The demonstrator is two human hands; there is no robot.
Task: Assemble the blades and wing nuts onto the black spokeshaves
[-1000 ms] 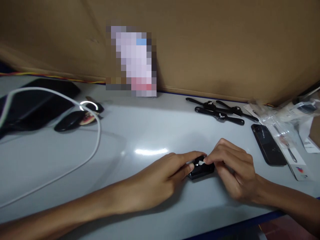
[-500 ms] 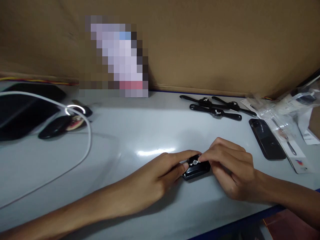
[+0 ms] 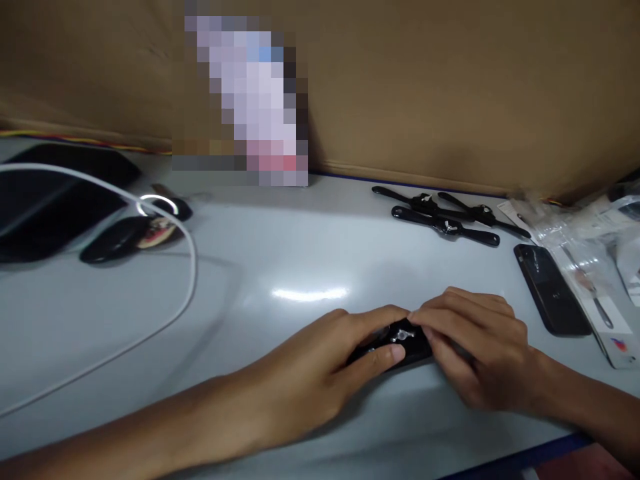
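Observation:
Low over the near part of the table is a small black tool (image 3: 416, 341) with a silver winged piece (image 3: 403, 335) on top. My left hand (image 3: 345, 363) is closed around its left end, the index finger along the far edge and the thumb along the near side. At its right end, my right hand (image 3: 483, 347) has its fingers bunched together, the fingertips meeting the tool's far right corner. Both hands hide much of the tool. Farther back lie several black two-handled tools (image 3: 447, 229) that look like spokeshaves, with similar silver pieces in their middles.
Right of my hands lies a black phone (image 3: 553, 290), beside clear plastic packaging (image 3: 570, 233) and a printed card (image 3: 623, 353). On the left are a white cable (image 3: 193, 280), a black mouse (image 3: 113, 241) and a large dark object (image 3: 60, 200). A cardboard wall (image 3: 425, 87) stands behind.
The tool has turned, so its glossy near side shows less. My left thumb has slid right along its near side. The whole view has shifted slightly.

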